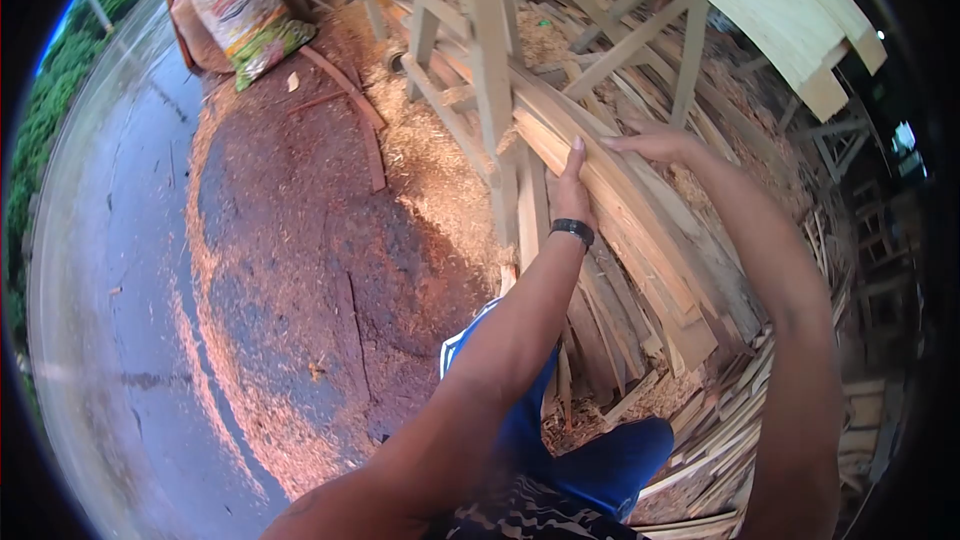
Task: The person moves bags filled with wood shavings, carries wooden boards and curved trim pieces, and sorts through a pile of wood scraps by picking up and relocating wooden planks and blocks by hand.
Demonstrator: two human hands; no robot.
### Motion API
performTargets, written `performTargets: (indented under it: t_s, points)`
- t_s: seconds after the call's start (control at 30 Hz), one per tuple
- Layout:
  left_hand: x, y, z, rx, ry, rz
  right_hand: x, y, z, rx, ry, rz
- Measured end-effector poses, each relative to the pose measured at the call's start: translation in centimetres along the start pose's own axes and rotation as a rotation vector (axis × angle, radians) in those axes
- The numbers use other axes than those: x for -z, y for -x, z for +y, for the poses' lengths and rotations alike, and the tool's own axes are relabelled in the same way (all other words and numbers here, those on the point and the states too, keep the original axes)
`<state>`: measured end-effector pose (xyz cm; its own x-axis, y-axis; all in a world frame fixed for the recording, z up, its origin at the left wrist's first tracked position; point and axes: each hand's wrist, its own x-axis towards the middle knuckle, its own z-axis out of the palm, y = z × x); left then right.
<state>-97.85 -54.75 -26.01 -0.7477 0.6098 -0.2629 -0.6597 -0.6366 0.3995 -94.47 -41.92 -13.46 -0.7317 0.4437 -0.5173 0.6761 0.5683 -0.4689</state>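
Observation:
Below a timber trestle lies a stack of long, pale wooden boards (640,255), running down toward me at a slant. My left hand (573,192), with a dark band at the wrist, grips the near side of the stack; its thumb points up along the wood and the other fingers are hidden. On the far side, my right hand (655,143) reaches over the boards from the right. Its visible fingers are stretched toward the wood, and whether they press on it is unclear.
The trestle's upright post (490,70) and braces stand just beyond my hands. A thick curved timber (760,0) juts in at upper right. Wood strips (700,460) litter the floor by my legs. A filled sack (240,15) stands at upper left, near sawdust (440,140).

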Motion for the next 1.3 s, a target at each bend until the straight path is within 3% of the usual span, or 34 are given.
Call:
performTargets:
  t_s: [0.07, 0.2, 0.3, 0.43, 0.47, 0.7, 0.73, 0.8, 0.9, 1.0, 1.13, 1.2, 1.27, 1.3]
  points:
    - [-0.8, 0.7, 0.4, -0.065, -0.128, 0.084, -1.4, -2.7, 0.9, -0.044, -0.103, -0.081]
    - [-0.1, -0.1, 0.6, 0.134, 0.074, -0.021, -1.9, -2.7, -0.8, -0.027, -0.241, -0.166]
    - [-0.6, -0.5, -0.3, 0.145, 0.149, -0.030, -1.2, -3.1, -1.9, -0.089, -0.093, -0.207]
    - [0.0, -1.5, -1.4, 0.112, -0.039, -0.066, -1.2, -1.6, -3.8, -0.090, -0.071, -0.174]
    - [-0.1, -1.5, -1.4, 0.116, -0.081, -0.055, -0.6, -4.5, -2.0, 0.013, -0.267, -0.392]
    - [-0.9, 0.1, 0.4, 0.322, -0.043, -0.035, -2.6, -9.2, -5.0, -0.035, -0.124, -0.101]
    - [-0.8, 0.4, 0.5, 0.335, 0.036, -0.087, -2.7, -9.8, -4.4, -0.016, -0.137, -0.160]
    - [-0.5, 0.8, 0.5, 0.303, 0.108, -0.097, -2.4, -10.5, -3.7, 0.029, -0.158, -0.282]
    - [-0.8, 1.0, -0.5, 0.225, -0.005, -0.052, -2.7, -11.3, -3.5, 0.060, 0.044, -0.128]
    - [-1.1, 2.3, -1.2, 0.200, -0.018, -0.097, -2.5, -9.1, -3.0, 0.166, 0.075, -0.044]
    - [-2.6, 8.3, -4.3, 0.305, -0.091, -0.047, -3.4, -2.4, 0.5, 0.070, 0.089, 0.200]
    - [-4.4, 14.1, -5.5, 0.474, -0.172, -0.040, -1.8, 5.0, 2.1, 0.015, -0.138, 0.063]
    - [-6.2, 21.1, -7.3, 0.562, -0.313, -0.004, -1.9, 10.9, 5.6, -0.188, -0.166, 0.000]
    - [-6.7, 24.1, -8.0, 0.714, -0.353, -0.007, -1.8, 14.1, 7.2, -0.238, -0.215, -0.078]
